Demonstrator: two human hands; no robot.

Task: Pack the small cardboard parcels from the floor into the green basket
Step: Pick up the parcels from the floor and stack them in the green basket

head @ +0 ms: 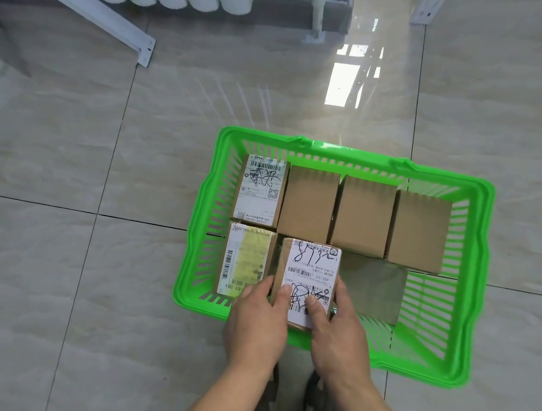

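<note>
With my left hand (255, 327) and right hand (337, 338) both gripping the labelled parcel (309, 278), I lower it level into the green basket (467, 293)'s near row, snug against the taped parcel (247, 261).

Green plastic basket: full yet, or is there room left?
Not full. The green plastic basket holds seven cardboard parcels, counting the labelled one both hands grip; bare mesh floor shows at its near right.

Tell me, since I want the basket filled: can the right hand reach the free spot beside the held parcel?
Probably yes. The right hand is at the parcel, and the bare floor of the basket lies open just to its right, though that hand grips the parcel.
</note>
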